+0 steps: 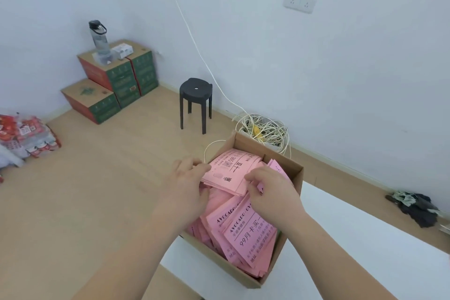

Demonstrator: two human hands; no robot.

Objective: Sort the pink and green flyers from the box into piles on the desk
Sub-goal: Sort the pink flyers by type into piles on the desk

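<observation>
Both forearms reach forward from the bottom of the view into the open box [244, 278]. The left hand [187, 178] comes in over the box's left wall, its fingers curled round the left edge of a stack [231, 169] of pink flyers. The right hand [270, 192] is palm down over the middle of the box, and its fingertips pinch the stack's near right edge. The stack is tilted, its far end higher, above the loose flyers [248, 234] that fill the box's near half in untidy pink layers.

The box is at the left end of the white desk [353, 251], with its left wall close along the desk's edge. The white top shows to the right of the box and in front of it, as far as the desk's long far edge. A coil of cable [263, 129] lies on the floor just behind the box. A black stool [196, 102] is farther back, and stacked cartons [117, 80] are well apart to the left by the wall.
</observation>
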